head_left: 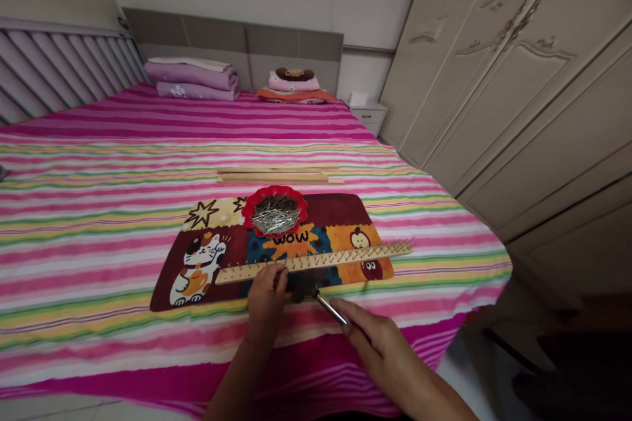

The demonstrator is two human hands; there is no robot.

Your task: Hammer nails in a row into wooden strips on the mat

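Note:
A long wooden strip (316, 262) with rows of nails standing up along it lies slantwise on a printed mat (336, 210). The fingers of my left hand (268, 296) are pinched together against the strip, left of its middle; whatever is between the fingertips is too small to make out. My right hand (372, 335) grips a hammer (332, 308) by its shiny metal handle. The dark, blurred hammer head is just in front of the strip, right of my left hand. Behind the strip, a red scalloped bowl (248, 218) holds many silver and dark nails.
Several bare wooden strips (276, 175) lie behind the mat on the striped bedspread (99, 210). Folded blankets (197, 79) and a second folded pile (295, 89) sit by the headboard (207, 33). A wardrobe (533, 92) and a small bedside cabinet (369, 117) stand to the right.

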